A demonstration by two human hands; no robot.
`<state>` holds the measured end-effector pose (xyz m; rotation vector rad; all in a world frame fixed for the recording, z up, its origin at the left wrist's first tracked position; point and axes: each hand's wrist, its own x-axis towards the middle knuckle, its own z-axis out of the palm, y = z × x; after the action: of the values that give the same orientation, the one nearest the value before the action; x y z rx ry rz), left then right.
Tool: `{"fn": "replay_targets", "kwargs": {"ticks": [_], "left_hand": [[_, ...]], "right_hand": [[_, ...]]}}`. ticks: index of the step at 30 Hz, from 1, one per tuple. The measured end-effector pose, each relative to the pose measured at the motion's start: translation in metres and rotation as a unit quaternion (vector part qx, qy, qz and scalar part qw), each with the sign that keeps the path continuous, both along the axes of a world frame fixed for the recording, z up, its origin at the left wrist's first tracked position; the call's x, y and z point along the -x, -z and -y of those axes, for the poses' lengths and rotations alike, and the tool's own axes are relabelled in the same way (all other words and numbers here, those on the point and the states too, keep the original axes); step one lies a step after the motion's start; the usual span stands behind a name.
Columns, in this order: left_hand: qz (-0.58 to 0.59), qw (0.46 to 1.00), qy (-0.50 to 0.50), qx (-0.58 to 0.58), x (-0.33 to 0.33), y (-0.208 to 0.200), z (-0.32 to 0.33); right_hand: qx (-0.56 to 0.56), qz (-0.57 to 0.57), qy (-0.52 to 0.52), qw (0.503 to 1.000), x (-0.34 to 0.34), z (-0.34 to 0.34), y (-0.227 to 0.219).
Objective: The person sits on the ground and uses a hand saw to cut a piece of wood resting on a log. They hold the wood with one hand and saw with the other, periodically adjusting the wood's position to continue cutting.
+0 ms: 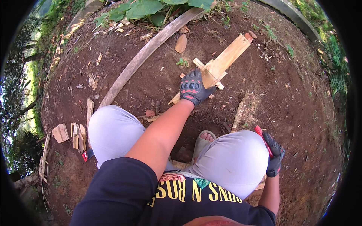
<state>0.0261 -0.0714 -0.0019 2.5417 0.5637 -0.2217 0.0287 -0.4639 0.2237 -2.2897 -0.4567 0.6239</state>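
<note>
My left hand [194, 88], in a black glove with red trim, grips the near end of a light wooden board [230, 56]. Its thumb lies along the board's end; the other fingertips are partly hidden. Short wood strips [215, 77] cross at that end, and the board slants away to the far right just over the soil. Beside my right knee, my gloved right hand [275, 155] is closed around a red handle-like object [263, 138]. What is at its other end cannot be made out.
A long curved wooden pole [147, 56] lies beyond my left knee. Split wood pieces [78, 136] and a red-and-black object [87, 154] are at the left. A bark-covered stick [240, 112] rests ahead of my right knee. Broad green leaves [149, 9] grow at the far edge.
</note>
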Motion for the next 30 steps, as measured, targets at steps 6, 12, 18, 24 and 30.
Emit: {"fn": "replay_targets", "kwargs": {"ticks": [6, 12, 18, 24, 30], "left_hand": [[-0.040, 0.999, 0.006, 0.033, -0.005, -0.010, -0.002], [-0.078, 0.995, -0.006, 0.059, -0.008, -0.017, -0.002], [-0.035, 0.999, -0.007, 0.033, -0.006, -0.020, 0.001], [-0.077, 0.997, -0.010, 0.024, -0.007, -0.021, 0.002], [-0.043, 0.999, 0.002, 0.003, -0.006, -0.014, 0.003]], "right_hand": [[0.016, -0.028, 0.025, 0.999, -0.028, -0.074, 0.054], [-0.017, 0.029, -0.109, 0.993, -0.071, -0.189, 0.090], [-0.007, -0.008, -0.081, 0.997, -0.057, -0.148, 0.081], [-0.020, -0.048, -0.001, 0.999, -0.017, -0.009, 0.067], [-0.048, -0.020, -0.034, 0.998, -0.028, -0.040, 0.079]]}}
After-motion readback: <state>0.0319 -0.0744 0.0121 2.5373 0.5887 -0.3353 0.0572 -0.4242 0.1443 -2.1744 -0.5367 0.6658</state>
